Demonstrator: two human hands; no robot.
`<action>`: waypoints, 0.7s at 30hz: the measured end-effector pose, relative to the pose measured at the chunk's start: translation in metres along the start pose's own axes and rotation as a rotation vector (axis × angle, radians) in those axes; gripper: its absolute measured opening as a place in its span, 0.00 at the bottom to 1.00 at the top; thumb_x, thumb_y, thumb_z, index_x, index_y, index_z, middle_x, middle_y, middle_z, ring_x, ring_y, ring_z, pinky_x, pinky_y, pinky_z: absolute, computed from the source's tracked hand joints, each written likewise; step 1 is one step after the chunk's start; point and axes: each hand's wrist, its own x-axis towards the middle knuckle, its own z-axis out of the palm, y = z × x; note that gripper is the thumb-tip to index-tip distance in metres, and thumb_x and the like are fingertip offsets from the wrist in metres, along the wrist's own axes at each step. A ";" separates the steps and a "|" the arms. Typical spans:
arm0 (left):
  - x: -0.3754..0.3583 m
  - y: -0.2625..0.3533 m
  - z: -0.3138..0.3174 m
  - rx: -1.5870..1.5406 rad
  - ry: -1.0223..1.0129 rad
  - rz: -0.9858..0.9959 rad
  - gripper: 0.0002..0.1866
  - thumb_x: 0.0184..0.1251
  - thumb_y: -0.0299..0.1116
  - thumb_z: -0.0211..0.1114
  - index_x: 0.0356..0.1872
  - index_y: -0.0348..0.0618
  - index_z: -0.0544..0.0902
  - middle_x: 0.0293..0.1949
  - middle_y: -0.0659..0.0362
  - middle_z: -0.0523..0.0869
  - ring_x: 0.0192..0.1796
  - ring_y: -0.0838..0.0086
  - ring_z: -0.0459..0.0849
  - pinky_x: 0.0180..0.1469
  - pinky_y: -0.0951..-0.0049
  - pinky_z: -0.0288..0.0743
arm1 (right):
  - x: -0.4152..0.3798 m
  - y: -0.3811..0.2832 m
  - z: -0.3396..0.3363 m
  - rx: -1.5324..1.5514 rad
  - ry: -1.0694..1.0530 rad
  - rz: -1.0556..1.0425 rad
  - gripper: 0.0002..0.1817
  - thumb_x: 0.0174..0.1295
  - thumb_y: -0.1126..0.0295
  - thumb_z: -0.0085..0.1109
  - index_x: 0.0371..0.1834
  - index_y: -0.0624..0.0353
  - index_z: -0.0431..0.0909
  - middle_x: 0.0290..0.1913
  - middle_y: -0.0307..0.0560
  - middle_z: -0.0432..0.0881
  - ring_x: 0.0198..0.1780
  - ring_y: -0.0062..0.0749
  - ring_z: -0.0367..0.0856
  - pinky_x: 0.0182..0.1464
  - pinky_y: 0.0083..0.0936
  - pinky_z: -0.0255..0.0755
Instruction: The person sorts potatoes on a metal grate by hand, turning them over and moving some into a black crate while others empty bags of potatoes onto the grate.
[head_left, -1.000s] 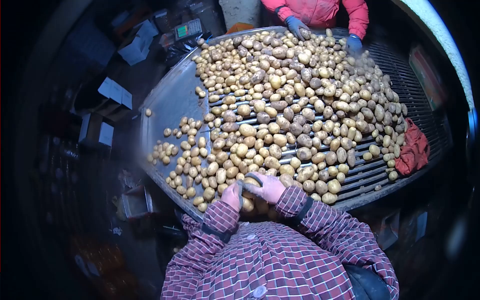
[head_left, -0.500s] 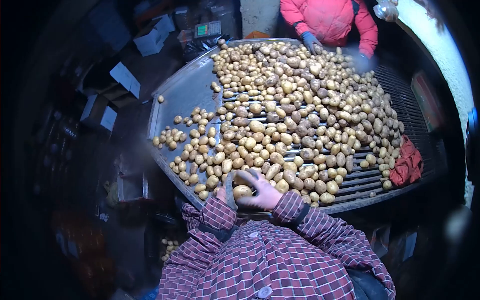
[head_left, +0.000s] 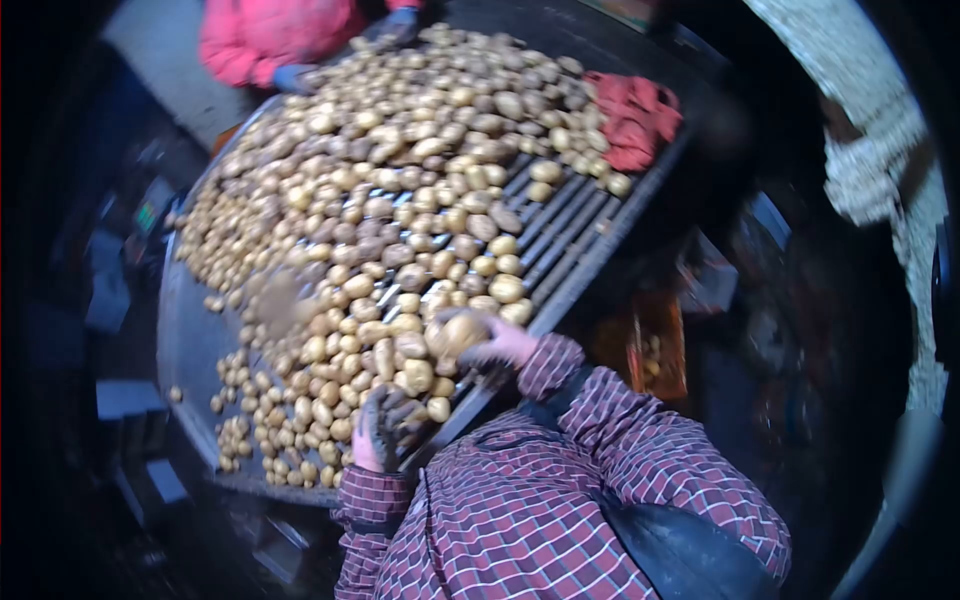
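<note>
A: What fills the frame?
B: A slatted metal surface (head_left: 195,350) bearing a broad heap of potatoes (head_left: 340,225), as a co-worker (head_left: 285,35) in a pink jacket leans in at the far edge.
A: And the cloth?
B: Crumpled red cloth (head_left: 633,118) lies beside the heap near a corner.
A: The worker's hands?
B: The left hand (head_left: 378,430) is at the near potatoes, blurred; whether its fingers are open or closed cannot be told. The right hand (head_left: 500,340) has its fingers gripping one large potato (head_left: 461,334) above the near edge
</note>
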 end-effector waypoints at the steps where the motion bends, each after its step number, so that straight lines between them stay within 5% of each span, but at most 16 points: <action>1: 0.007 -0.002 0.001 0.039 0.066 0.081 0.24 0.76 0.47 0.51 0.63 0.41 0.71 0.55 0.53 0.79 0.48 0.65 0.84 0.44 0.64 0.82 | -0.029 -0.025 -0.019 0.230 0.189 0.060 0.37 0.50 0.70 0.75 0.66 0.56 0.71 0.61 0.42 0.77 0.63 0.30 0.74 0.67 0.32 0.68; 3: 0.018 -0.002 -0.013 0.196 0.054 0.193 0.23 0.75 0.43 0.53 0.63 0.39 0.71 0.53 0.52 0.80 0.49 0.65 0.83 0.46 0.68 0.80 | -0.078 -0.049 -0.063 0.319 0.430 -0.124 0.30 0.52 0.61 0.73 0.60 0.55 0.75 0.56 0.42 0.80 0.56 0.35 0.79 0.61 0.33 0.74; 4: 0.023 -0.002 -0.007 0.265 0.078 0.251 0.23 0.75 0.42 0.53 0.63 0.38 0.71 0.53 0.52 0.80 0.50 0.65 0.82 0.48 0.68 0.80 | -0.112 -0.038 -0.087 0.344 0.723 -0.165 0.32 0.54 0.54 0.70 0.62 0.53 0.73 0.54 0.44 0.79 0.52 0.37 0.80 0.56 0.38 0.77; 5: 0.028 0.000 -0.004 0.329 0.112 0.322 0.22 0.75 0.41 0.53 0.62 0.37 0.71 0.54 0.52 0.80 0.51 0.64 0.82 0.51 0.68 0.79 | -0.141 -0.039 -0.110 0.348 0.775 -0.237 0.34 0.58 0.51 0.65 0.67 0.49 0.68 0.57 0.48 0.77 0.52 0.41 0.81 0.53 0.44 0.78; 8: 0.043 0.011 0.023 0.735 0.019 0.593 0.21 0.68 0.33 0.58 0.60 0.37 0.75 0.59 0.50 0.77 0.59 0.58 0.77 0.64 0.61 0.69 | -0.243 -0.012 -0.170 0.303 1.192 -0.165 0.34 0.66 0.42 0.52 0.69 0.50 0.63 0.57 0.55 0.77 0.51 0.52 0.81 0.52 0.49 0.78; 9: 0.048 0.012 0.035 0.938 -0.012 0.708 0.23 0.65 0.34 0.60 0.60 0.40 0.75 0.61 0.49 0.75 0.62 0.55 0.74 0.66 0.58 0.66 | -0.287 0.004 -0.196 0.528 1.281 0.105 0.33 0.68 0.43 0.50 0.70 0.49 0.61 0.56 0.55 0.77 0.50 0.50 0.81 0.53 0.48 0.77; 10: 0.054 0.013 0.048 1.130 -0.025 0.840 0.24 0.61 0.34 0.63 0.61 0.44 0.76 0.63 0.48 0.74 0.65 0.52 0.71 0.68 0.56 0.63 | -0.310 0.000 -0.187 0.454 1.303 0.015 0.36 0.65 0.45 0.56 0.70 0.53 0.60 0.57 0.54 0.77 0.54 0.50 0.80 0.55 0.45 0.76; 11: 0.066 0.007 0.052 1.339 -0.052 0.964 0.27 0.58 0.36 0.66 0.61 0.49 0.77 0.64 0.48 0.72 0.68 0.50 0.67 0.69 0.52 0.60 | -0.287 -0.036 -0.149 0.045 1.425 0.416 0.41 0.59 0.51 0.66 0.70 0.60 0.59 0.58 0.54 0.76 0.60 0.49 0.76 0.57 0.40 0.75; 13: 0.071 0.005 0.062 1.892 -0.122 0.852 0.31 0.54 0.44 0.69 0.63 0.58 0.76 0.69 0.50 0.66 0.72 0.48 0.59 0.71 0.46 0.55 | -0.341 0.054 -0.229 -1.086 1.427 1.233 0.42 0.55 0.63 0.71 0.71 0.65 0.59 0.60 0.52 0.75 0.59 0.39 0.77 0.56 0.36 0.75; 15: 0.071 -0.002 0.051 1.972 -0.043 0.742 0.31 0.52 0.49 0.71 0.61 0.64 0.77 0.71 0.54 0.63 0.74 0.48 0.56 0.72 0.43 0.52 | -0.301 0.032 -0.208 -0.282 1.402 0.481 0.41 0.56 0.66 0.69 0.71 0.65 0.59 0.59 0.52 0.76 0.57 0.36 0.78 0.54 0.34 0.76; 16: 0.073 -0.005 0.043 1.904 0.035 0.701 0.30 0.51 0.49 0.71 0.60 0.65 0.78 0.72 0.54 0.62 0.74 0.49 0.57 0.72 0.43 0.51 | -0.275 0.029 -0.203 -0.173 1.409 0.318 0.37 0.55 0.72 0.69 0.68 0.65 0.64 0.58 0.61 0.77 0.58 0.40 0.78 0.60 0.31 0.73; 21: 0.070 -0.002 0.004 1.696 0.251 0.772 0.42 0.48 0.53 0.73 0.69 0.63 0.69 0.73 0.53 0.61 0.74 0.46 0.56 0.72 0.43 0.50 | -0.095 -0.054 -0.064 -0.853 0.826 0.039 0.21 0.59 0.69 0.64 0.56 0.59 0.79 0.52 0.51 0.83 0.53 0.34 0.81 0.58 0.29 0.73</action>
